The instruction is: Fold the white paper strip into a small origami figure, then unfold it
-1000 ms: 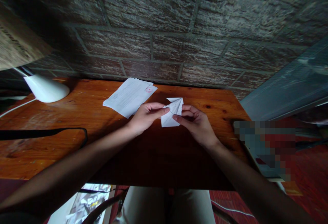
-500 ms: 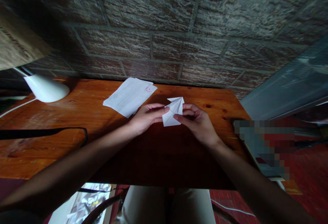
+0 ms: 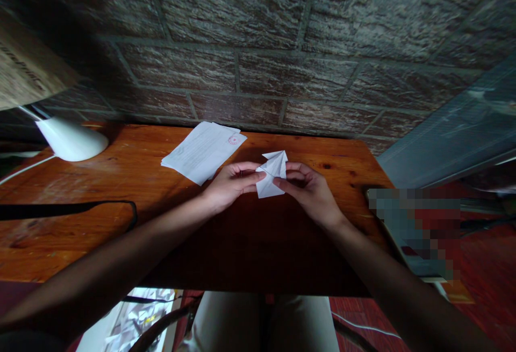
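Note:
A small white folded paper point(image 3: 272, 174) with pointed flaps is held just above the wooden table point(image 3: 121, 180) near its middle. My left hand point(image 3: 231, 182) pinches the paper's left edge between thumb and fingers. My right hand point(image 3: 310, 191) grips its right side, fingers curled round it. Both hands meet at the paper, forearms reaching in from the bottom corners.
A stack of printed white sheets point(image 3: 203, 150) lies behind my left hand. A white lamp base point(image 3: 70, 139) with a cord stands at the far left, a black strap point(image 3: 68, 209) lies along the left. A brick wall point(image 3: 262, 45) closes the back; the table's right edge borders a blurred object point(image 3: 415, 228).
The folded paper has shifted slightly up and its lower part looks smaller as my fingers press it together. Hands stay nearly in place.

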A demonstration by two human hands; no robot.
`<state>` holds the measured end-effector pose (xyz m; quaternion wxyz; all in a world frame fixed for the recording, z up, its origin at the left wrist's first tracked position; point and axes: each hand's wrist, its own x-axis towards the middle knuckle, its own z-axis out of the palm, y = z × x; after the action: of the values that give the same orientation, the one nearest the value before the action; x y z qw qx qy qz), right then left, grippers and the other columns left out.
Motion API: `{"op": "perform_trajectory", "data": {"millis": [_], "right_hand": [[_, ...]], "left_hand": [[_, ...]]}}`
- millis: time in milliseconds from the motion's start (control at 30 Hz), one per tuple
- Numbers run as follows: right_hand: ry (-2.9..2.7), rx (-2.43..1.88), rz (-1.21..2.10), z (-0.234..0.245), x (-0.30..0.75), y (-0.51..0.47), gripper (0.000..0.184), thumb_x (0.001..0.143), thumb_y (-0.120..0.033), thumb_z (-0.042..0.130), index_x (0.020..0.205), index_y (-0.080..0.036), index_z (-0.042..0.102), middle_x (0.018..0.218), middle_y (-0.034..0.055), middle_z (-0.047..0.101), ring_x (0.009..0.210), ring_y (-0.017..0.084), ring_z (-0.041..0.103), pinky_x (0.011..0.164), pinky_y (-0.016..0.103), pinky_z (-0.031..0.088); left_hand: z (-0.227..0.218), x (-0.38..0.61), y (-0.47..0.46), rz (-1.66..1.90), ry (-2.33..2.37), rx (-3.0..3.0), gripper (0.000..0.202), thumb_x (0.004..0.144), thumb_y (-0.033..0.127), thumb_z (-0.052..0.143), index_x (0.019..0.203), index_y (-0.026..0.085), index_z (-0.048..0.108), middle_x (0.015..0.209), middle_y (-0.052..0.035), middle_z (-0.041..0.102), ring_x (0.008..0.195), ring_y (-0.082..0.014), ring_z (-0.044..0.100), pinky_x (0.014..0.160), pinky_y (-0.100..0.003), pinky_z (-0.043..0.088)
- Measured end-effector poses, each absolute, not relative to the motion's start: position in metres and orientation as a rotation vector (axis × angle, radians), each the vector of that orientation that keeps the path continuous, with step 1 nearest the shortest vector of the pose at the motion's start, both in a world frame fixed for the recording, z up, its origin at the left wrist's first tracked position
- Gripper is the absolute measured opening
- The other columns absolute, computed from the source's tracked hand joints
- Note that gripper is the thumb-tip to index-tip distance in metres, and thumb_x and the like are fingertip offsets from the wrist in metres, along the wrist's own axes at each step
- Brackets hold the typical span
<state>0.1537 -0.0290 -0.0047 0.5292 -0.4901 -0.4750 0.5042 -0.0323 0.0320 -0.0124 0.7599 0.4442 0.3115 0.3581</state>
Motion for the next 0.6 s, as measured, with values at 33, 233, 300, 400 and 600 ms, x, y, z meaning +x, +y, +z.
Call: {"op": "perform_trajectory", "data": {"millis": [33, 233, 300, 400, 600], "right_hand": [[-1.140, -1.170, 1.200, -0.0046, 0.1539, -0.0291, 0.035, 0.071, -0.034, 0.082, 0.100, -0.024, 0.066, 0.094, 0.0013, 0.076, 0.082, 0.017, 0.070, 0.083, 0.034, 0.056], [-1.200, -1.187, 1.135, -0.0078, 0.1560, -0.0284, 0.038, 0.074, -0.032, 0.080, 0.105, -0.026, 0.060, 0.091, 0.0006, 0.074, 0.084, 0.017, 0.070, 0.082, 0.032, 0.056], [-1.263, -1.187, 1.055, -0.0100, 0.1569, -0.0286, 0.038, 0.076, -0.030, 0.078, 0.106, -0.026, 0.056, 0.090, 0.0004, 0.073, 0.083, 0.017, 0.070, 0.079, 0.031, 0.056], [-1.437, -1.181, 0.901, -0.0118, 0.1580, -0.0303, 0.028, 0.082, -0.032, 0.072, 0.103, -0.025, 0.055, 0.091, 0.0008, 0.071, 0.083, 0.016, 0.069, 0.077, 0.030, 0.055], [-1.808, -1.261, 0.622, -0.0075, 0.1570, -0.0346, 0.030, 0.076, -0.033, 0.079, 0.102, -0.025, 0.065, 0.103, 0.0024, 0.071, 0.086, 0.018, 0.068, 0.077, 0.030, 0.055]], "left_hand": [[-0.0123, -0.0322, 0.0319, 0.783, 0.677, 0.963, 0.031, 0.066, 0.027, 0.086, 0.092, 0.015, 0.075, 0.093, -0.0045, 0.075, 0.083, -0.0164, 0.070, 0.087, -0.037, 0.056], [-0.0142, -0.0328, 0.0337, 0.802, 0.703, 0.888, 0.034, 0.064, 0.018, 0.086, 0.096, 0.015, 0.074, 0.096, -0.0061, 0.075, 0.083, -0.0174, 0.071, 0.088, -0.038, 0.056], [-0.0158, -0.0331, 0.0347, 0.819, 0.711, 0.866, 0.035, 0.063, 0.016, 0.085, 0.096, 0.015, 0.074, 0.095, -0.0061, 0.075, 0.083, -0.0174, 0.071, 0.088, -0.038, 0.056], [-0.0169, -0.0331, 0.0357, 0.857, 0.734, 0.840, 0.034, 0.062, 0.014, 0.085, 0.094, 0.014, 0.074, 0.092, -0.0059, 0.075, 0.081, -0.0168, 0.071, 0.088, -0.037, 0.056], [-0.0147, -0.0321, 0.0354, 0.903, 0.761, 0.781, 0.033, 0.062, 0.012, 0.084, 0.093, 0.014, 0.074, 0.091, -0.0059, 0.076, 0.079, -0.0159, 0.071, 0.084, -0.034, 0.058]]}}
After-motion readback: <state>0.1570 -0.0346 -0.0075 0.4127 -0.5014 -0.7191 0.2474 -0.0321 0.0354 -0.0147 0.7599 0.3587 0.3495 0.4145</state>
